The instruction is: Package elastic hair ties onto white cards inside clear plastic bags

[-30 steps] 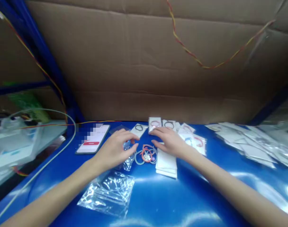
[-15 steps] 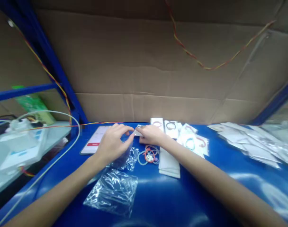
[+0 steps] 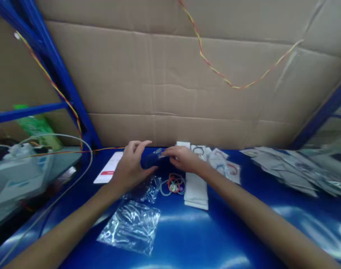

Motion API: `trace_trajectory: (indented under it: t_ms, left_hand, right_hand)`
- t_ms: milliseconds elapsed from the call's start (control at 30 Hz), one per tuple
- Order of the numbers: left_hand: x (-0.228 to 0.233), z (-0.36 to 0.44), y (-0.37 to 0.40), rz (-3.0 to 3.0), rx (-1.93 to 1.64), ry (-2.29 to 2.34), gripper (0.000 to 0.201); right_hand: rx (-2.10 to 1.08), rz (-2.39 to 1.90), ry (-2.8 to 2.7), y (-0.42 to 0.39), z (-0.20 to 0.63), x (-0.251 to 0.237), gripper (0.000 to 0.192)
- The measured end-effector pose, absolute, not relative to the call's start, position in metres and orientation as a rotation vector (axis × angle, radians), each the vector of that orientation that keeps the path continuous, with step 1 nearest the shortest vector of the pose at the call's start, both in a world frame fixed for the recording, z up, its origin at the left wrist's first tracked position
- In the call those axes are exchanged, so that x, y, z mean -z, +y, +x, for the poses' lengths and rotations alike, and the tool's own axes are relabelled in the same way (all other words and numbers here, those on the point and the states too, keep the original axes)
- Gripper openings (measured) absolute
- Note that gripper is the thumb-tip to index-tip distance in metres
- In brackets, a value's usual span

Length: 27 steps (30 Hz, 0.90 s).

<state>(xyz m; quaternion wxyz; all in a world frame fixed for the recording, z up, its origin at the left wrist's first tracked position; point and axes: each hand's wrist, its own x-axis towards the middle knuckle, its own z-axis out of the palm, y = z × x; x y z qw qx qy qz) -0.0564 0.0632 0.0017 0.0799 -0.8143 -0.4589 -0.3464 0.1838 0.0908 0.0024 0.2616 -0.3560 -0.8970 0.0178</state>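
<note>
My left hand point(image 3: 130, 165) and my right hand point(image 3: 182, 158) are raised a little above the blue table point(image 3: 215, 231), close together. Between them they pinch a small clear plastic bag point(image 3: 153, 158), and the blue table shows through it. What is inside the bag is too blurred to tell. Just below the hands lies a bunch of loose hair ties point(image 3: 173, 184), orange, grey and pale. A stack of white cards point(image 3: 196, 189) sits under my right wrist.
Crumpled clear bags point(image 3: 129, 226) lie near my left forearm. A phone point(image 3: 108, 172) lies at the left, and carded hair ties point(image 3: 225, 164) at the back. A pile of flat packets point(image 3: 299, 168) fills the right side. Behind the table stands a cardboard wall point(image 3: 173, 97), and a cable point(image 3: 61, 186) curves along the left edge.
Both hands have lifted off the table and come together at the back. They now hold a small clear bag between them. The view has shifted slightly.
</note>
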Motion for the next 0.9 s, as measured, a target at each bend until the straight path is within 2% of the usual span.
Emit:
trace_trajectory:
  t_ms: [33, 133, 167, 467, 733, 800, 900]
  left_hand:
    - [-0.001, -0.058, 0.064, -2.449, 0.977, -1.367, 0.058]
    - [0.001, -0.062, 0.068, -2.503, 0.844, -1.334, 0.022]
    - [0.001, -0.063, 0.070, -2.518, 0.825, -1.314, 0.019]
    - [-0.010, -0.077, 0.077, -2.379, 0.886, -1.297, 0.028]
    - [0.000, -0.095, 0.101, -2.628, 0.590, -1.207, 0.046]
    - [-0.002, -0.094, 0.099, -2.628, 0.631, -1.198, 0.050]
    - [-0.013, -0.082, 0.085, -2.683, 0.934, -1.172, 0.043]
  right_hand:
    - [-0.022, -0.941, -2.435, 0.087, 0.184, -0.002, 0.038]
    - [0.095, -0.927, -2.423, 0.079, 0.189, -0.004, 0.038]
    - [0.135, -0.937, -2.406, 0.077, 0.192, -0.005, 0.038]
    - [0.523, -1.076, -2.206, 0.062, 0.228, -0.016, 0.037]
    - [0.421, -0.934, -2.169, 0.019, 0.247, 0.002, 0.037]
    - [0.388, -0.901, -2.175, 0.010, 0.246, 0.005, 0.036]
    - [0.280, -0.809, -2.192, 0.001, 0.241, 0.004, 0.039]
